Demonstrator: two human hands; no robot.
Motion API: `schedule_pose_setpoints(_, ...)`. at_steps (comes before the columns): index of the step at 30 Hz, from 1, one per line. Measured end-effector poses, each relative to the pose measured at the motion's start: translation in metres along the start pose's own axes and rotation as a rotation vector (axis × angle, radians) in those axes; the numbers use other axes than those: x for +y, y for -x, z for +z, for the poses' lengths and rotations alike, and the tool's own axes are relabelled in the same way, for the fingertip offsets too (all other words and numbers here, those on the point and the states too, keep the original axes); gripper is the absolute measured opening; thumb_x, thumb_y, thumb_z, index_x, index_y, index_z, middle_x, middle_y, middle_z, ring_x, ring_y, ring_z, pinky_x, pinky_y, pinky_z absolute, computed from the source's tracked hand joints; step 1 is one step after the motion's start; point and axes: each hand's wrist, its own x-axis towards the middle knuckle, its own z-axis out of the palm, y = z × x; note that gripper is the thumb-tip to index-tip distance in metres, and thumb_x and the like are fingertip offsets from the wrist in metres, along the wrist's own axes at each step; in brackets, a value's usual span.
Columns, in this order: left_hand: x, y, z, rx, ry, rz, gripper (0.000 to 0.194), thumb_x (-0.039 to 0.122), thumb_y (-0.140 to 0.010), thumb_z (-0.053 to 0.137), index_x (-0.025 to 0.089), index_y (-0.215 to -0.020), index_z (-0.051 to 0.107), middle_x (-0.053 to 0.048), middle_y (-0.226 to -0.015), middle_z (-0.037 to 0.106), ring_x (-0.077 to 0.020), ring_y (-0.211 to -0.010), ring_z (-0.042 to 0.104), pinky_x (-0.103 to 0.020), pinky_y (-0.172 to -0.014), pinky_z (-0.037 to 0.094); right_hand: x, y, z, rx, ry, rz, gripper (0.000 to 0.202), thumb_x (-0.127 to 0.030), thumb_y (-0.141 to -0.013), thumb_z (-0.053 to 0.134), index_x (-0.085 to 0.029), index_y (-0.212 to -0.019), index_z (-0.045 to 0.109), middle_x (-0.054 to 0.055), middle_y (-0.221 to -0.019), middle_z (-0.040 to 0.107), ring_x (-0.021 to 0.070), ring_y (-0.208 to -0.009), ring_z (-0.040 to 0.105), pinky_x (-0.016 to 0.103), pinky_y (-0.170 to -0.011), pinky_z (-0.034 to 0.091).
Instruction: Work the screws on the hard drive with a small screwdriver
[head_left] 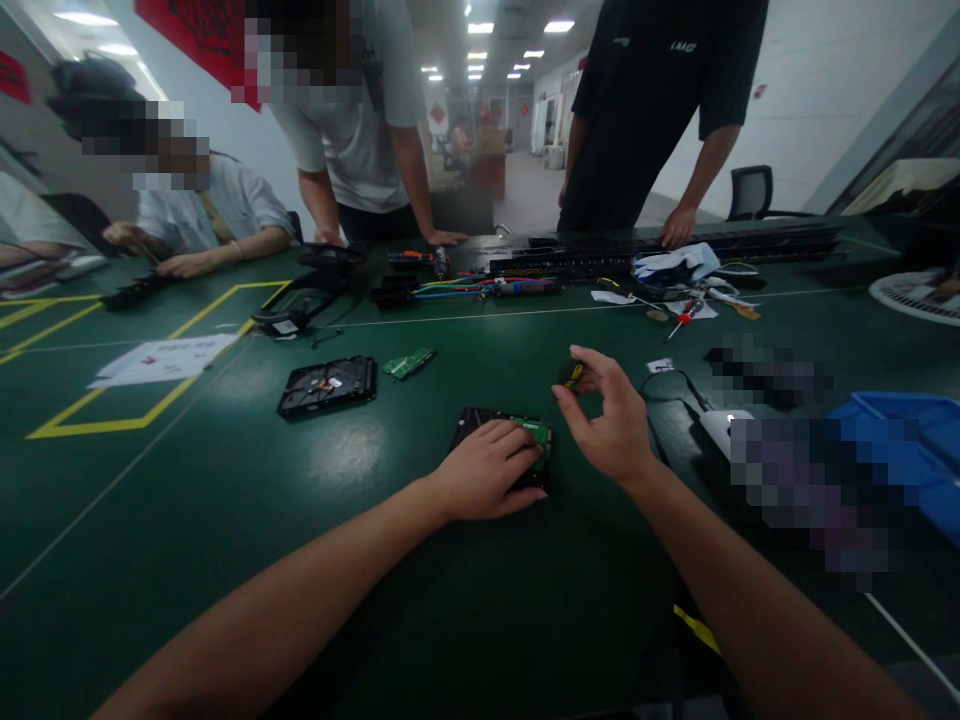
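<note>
A black hard drive (469,417) with a green circuit board (540,432) on its upper face lies on the green table. My left hand (491,468) grips it from above, fingers bent over the board and thumb along the near side, covering much of it. In my right hand (611,420) a screwdriver (574,375) with a black and yellow handle is pinched between thumb and fingers. Its thin shaft points down at the board's right edge; I cannot tell whether the tip touches. Another hard drive (328,386) rests to the left, beside a loose green circuit board (409,363).
Colored cables (465,287), a power drill (431,262) and long black strips (705,243) lie along the far side. A blue bin (892,430) and a white fan (919,297) are at right. Paper sheets (165,358) lie left. Several people are around the table.
</note>
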Motion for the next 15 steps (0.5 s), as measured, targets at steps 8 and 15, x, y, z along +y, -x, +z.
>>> schedule_pose_setpoints(8, 0.0007, 0.0003, -0.0003, 0.009, 0.002, 0.0, 0.05, 0.058, -0.103, 0.056, 0.014, -0.124, 0.068, -0.015, -0.122, 0.068, -0.0304, -0.113, 0.064, -0.05, -0.106, 0.053, -0.002, -0.0002, 0.0019, -0.026, -0.012, -0.043, 0.059, -0.024, -0.098, 0.066, -0.035, -0.153, 0.047, 0.008, -0.125, 0.065, 0.0228, -0.094, 0.068, 0.045, -0.083, 0.065)
schedule_pose_setpoints(15, -0.0001, -0.0003, 0.0016, 0.011, 0.009, 0.002, 0.049, 0.057, -0.102, 0.057, 0.015, -0.126, 0.067, -0.014, -0.124, 0.068, -0.0307, -0.116, 0.064, -0.05, -0.108, 0.052, 0.0039, -0.0005, -0.0008, -0.008, 0.023, -0.026, 0.057, -0.026, -0.099, 0.068, -0.036, -0.152, 0.049, 0.007, -0.118, 0.065, 0.0225, -0.09, 0.068, 0.046, -0.083, 0.065)
